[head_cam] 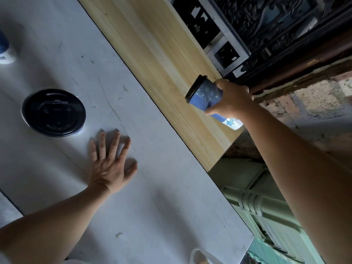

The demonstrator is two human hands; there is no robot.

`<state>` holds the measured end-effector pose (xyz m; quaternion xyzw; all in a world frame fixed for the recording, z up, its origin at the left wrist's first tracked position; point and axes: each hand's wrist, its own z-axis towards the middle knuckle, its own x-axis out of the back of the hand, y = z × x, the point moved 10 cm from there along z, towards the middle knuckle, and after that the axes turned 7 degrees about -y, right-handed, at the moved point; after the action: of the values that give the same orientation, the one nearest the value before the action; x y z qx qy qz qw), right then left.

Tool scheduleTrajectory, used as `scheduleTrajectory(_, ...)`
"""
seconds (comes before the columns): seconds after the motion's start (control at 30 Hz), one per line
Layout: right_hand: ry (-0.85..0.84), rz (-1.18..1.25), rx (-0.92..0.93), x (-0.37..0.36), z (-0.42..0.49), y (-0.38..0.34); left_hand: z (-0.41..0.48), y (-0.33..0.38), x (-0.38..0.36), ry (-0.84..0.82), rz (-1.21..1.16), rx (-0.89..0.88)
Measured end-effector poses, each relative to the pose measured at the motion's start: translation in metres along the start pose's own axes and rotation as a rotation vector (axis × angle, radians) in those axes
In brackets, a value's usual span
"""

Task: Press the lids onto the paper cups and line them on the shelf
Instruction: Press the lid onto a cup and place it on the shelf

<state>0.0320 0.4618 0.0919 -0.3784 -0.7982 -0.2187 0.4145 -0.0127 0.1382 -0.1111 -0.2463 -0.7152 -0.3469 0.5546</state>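
Observation:
My right hand grips a blue and white paper cup with a black lid on it, held over the far right end of the light wooden shelf; whether its white base touches the wood I cannot tell. A second cup with a black lid stands on the white table at the left. My left hand lies flat on the table just right of that cup, fingers spread, holding nothing. Another blue and white cup shows partly at the left edge.
Dark carved wooden panels rise behind the shelf. A brick wall and green furniture lie past the table's right edge. A white plastic bag pokes in at the bottom.

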Motion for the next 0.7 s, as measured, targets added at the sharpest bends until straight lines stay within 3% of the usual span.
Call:
scheduleTrajectory(0.43, 0.263, 1.138, -0.126, -0.122, 0.014, 0.069, 0.001, -0.001, -0.007, -0.024, 0.057, -0.003)
scheduleTrajectory(0.7, 0.413, 1.233, -0.133, -0.179, 0.001, 0.072, 0.001, 0.0, -0.003, -0.042, 0.068, 0.015)
